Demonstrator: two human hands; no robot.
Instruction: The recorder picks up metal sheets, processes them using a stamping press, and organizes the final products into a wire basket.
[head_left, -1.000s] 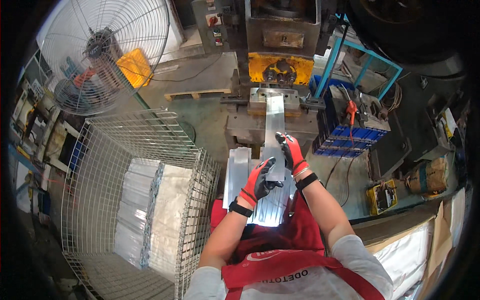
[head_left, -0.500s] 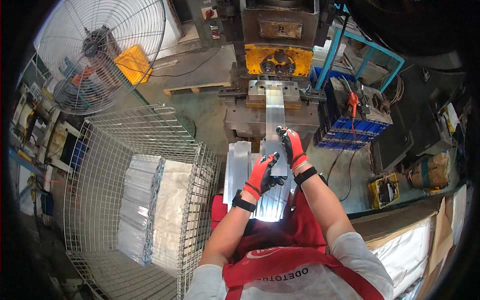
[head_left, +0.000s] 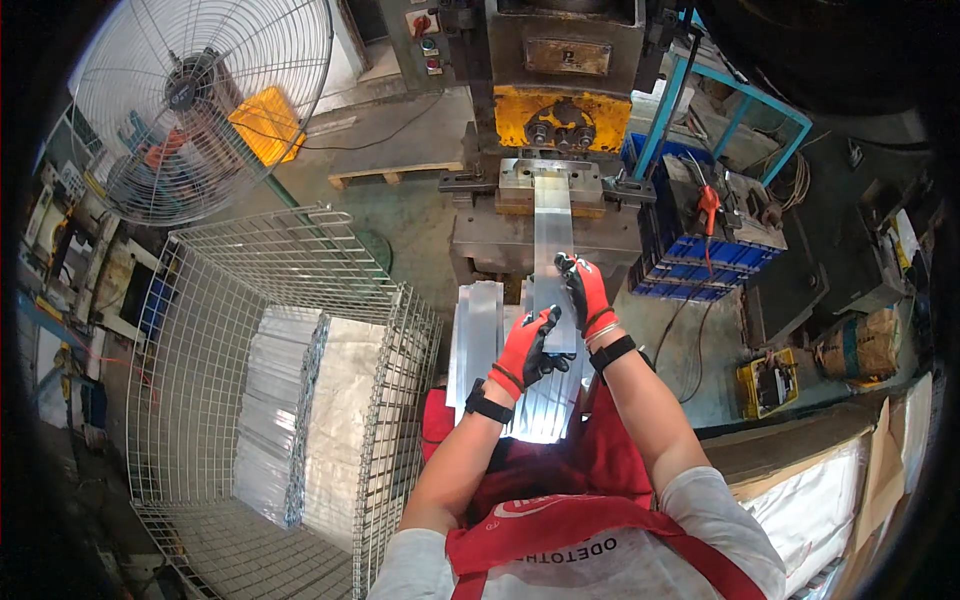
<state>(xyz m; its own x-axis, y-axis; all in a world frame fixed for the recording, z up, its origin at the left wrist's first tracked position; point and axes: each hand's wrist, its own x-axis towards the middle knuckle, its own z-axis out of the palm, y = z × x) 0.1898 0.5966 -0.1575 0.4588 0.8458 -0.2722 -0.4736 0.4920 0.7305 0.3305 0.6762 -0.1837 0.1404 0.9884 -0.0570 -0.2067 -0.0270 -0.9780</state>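
Observation:
A long flat metal strip (head_left: 553, 235) runs from between my hands to the die (head_left: 515, 183) of a press, its far end lying in the die. My left hand (head_left: 530, 352), in a red glove with black fingertips, grips the strip's near end. Farther along, my right hand (head_left: 587, 292), gloved alike, is closed on the strip's right edge. Beneath the hands lies a stack of shiny metal strips (head_left: 541, 410). Another stack of strips (head_left: 480, 325) sits just to its left. Some fingertips of both hands are hidden against the metal.
The press (head_left: 565, 118) stands straight ahead. At left, a wire mesh basket (head_left: 190, 420) holds more strips (head_left: 275, 400), and a large fan (head_left: 200, 95) stands behind it. Blue crates (head_left: 690, 255) are at right, with a red-handled air gun (head_left: 708, 205) on top.
The whole view has shifted very slightly. Both hands keep the same hold on the strip, and its far end stays in the die.

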